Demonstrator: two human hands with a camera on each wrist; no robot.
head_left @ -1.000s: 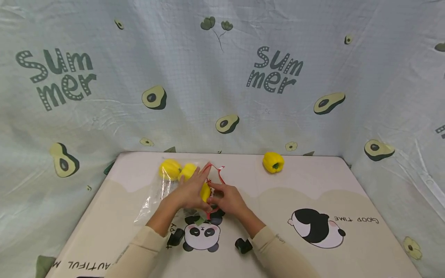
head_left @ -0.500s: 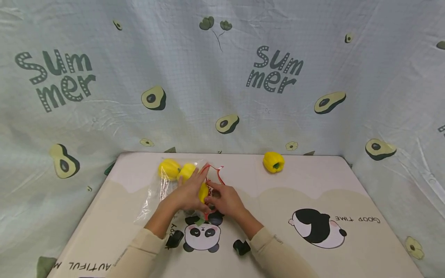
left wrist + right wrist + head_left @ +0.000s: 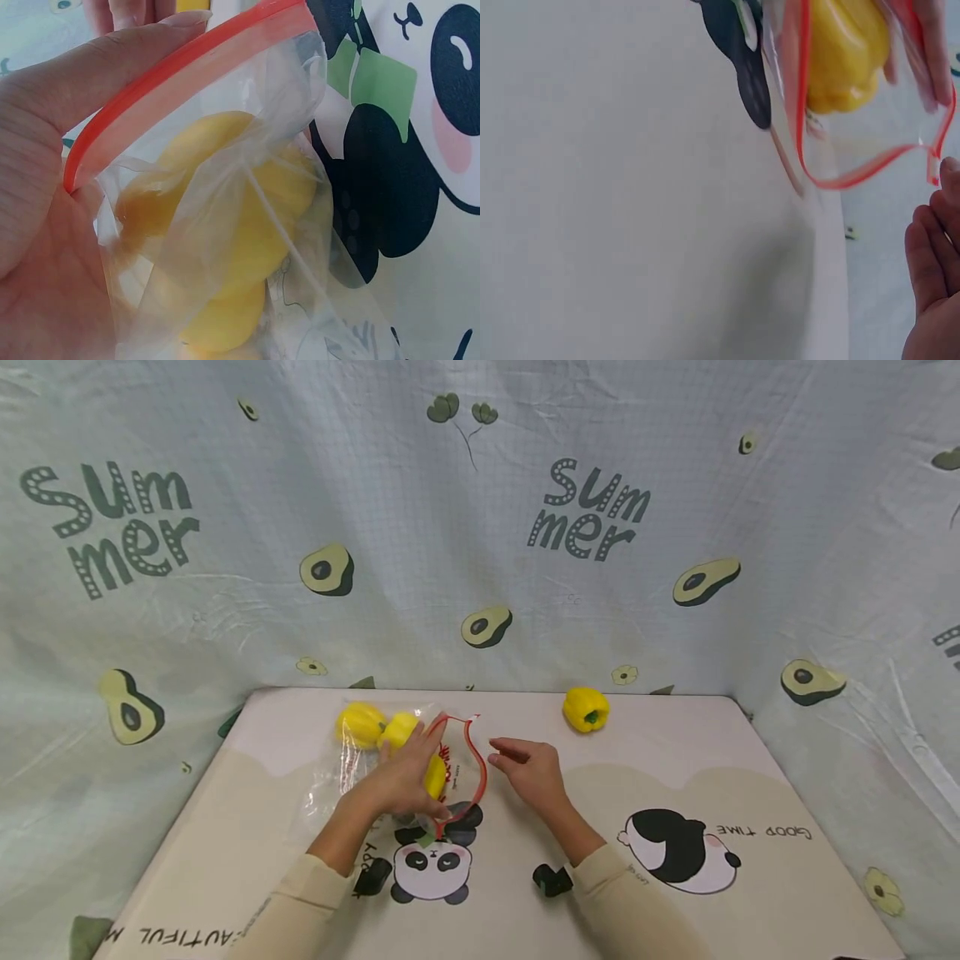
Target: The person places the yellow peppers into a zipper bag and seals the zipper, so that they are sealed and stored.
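- You have your left hand (image 3: 401, 781) at the left of the middle in the head view, holding the clear zip bag (image 3: 322, 789) at its mouth, with your thumb set well apart from your fingers.
- Your right hand (image 3: 534, 774) is released: it holds nothing, and in the head view it sits to the right of the bag, its fingertips just beside the mouth.
- The bag lies left of centre, its mouth facing right; the red rim (image 3: 483, 775) bows out into a wide loop toward your right hand.
- Through the plastic you can see three yellow bell peppers: one at the far left (image 3: 362, 725), one beside it (image 3: 397, 732), and one nearer the mouth (image 3: 435, 777), partly hidden by your left hand.
- A fourth yellow bell pepper (image 3: 587, 709) lies outside the bag, right of centre near the far edge of the surface (image 3: 517, 918), its green stem end toward you.
- Below the bag you have a printed panda (image 3: 432, 862); a second panda print (image 3: 678, 852) is at the lower right.
- Behind everything hangs a pale curtain (image 3: 420, 502) with avocado prints and "summer" lettering.
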